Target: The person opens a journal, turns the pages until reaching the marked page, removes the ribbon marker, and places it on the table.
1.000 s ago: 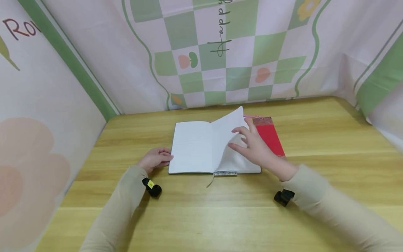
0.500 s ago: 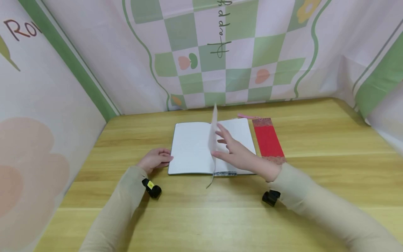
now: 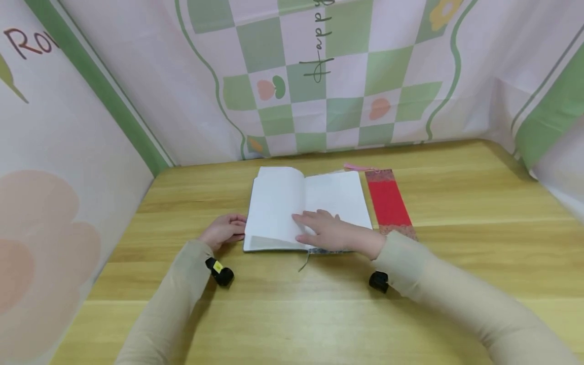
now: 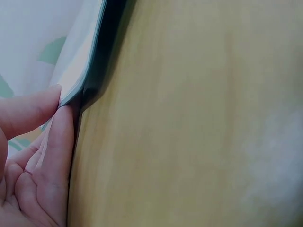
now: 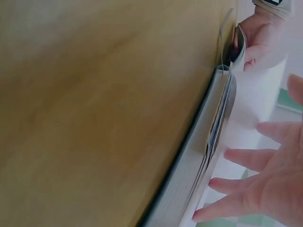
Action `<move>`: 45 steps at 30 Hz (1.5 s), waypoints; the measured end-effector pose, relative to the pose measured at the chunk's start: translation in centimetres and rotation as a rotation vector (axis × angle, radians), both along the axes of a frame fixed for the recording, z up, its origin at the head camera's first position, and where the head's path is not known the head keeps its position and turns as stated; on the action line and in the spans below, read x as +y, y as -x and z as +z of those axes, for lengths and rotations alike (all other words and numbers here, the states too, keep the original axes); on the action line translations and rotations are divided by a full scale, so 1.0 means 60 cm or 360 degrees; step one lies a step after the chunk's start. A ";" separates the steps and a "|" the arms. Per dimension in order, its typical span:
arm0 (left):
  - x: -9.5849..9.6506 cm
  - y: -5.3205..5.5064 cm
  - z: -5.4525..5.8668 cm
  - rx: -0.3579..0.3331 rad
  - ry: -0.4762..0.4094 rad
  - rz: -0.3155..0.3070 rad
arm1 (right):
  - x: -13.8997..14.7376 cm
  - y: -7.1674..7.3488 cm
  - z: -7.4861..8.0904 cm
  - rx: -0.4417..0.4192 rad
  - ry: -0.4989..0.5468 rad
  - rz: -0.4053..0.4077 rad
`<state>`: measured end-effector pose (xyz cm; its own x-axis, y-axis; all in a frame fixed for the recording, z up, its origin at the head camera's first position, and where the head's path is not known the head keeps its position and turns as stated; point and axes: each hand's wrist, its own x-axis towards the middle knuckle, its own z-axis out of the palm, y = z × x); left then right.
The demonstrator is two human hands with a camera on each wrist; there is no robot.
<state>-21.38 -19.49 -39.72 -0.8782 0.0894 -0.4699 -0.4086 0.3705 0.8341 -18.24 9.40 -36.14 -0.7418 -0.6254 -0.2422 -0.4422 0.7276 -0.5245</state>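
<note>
An open notebook [image 3: 337,197] with blank-looking white pages lies on the wooden table. My left hand [image 3: 223,231] pinches the notebook's left edge; in the left wrist view its thumb [image 4: 31,112] presses on top and a finger sits beneath the dark cover [image 4: 102,56]. Over the left half lies a turned page [image 3: 276,200], askew, its top edge sticking out past the notebook. My right hand [image 3: 326,230] reaches palm-down across the centre fold, fingers spread, fingertips close over the pages. The right wrist view shows those fingers [image 5: 251,160] straight and holding nothing.
A red bookmark [image 3: 390,203] with a pink tassel [image 3: 358,167] lies right of the notebook. From the notebook's lower edge hang a thin ribbon [image 3: 304,262] and a patterned strip [image 3: 326,251] between the pages. A printed curtain [image 3: 347,116] closes off the back of the table.
The page that stood raised on the right has swung over to the left half. My right hand has moved left and lower with it. My left hand has stayed at the notebook's edge.
</note>
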 end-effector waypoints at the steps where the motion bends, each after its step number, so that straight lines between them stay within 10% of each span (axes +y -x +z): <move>1: 0.000 0.000 0.000 0.0007 -0.0004 -0.0011 | -0.002 -0.001 0.000 -0.0009 -0.0036 -0.0002; 23: -0.004 0.001 -0.004 0.0012 -0.0093 -0.0022 | -0.021 -0.016 0.006 0.0009 -0.0385 0.0084; 45: 0.001 -0.003 0.000 -0.0002 -0.0013 0.0009 | 0.040 0.023 0.014 0.0029 -0.0226 0.0106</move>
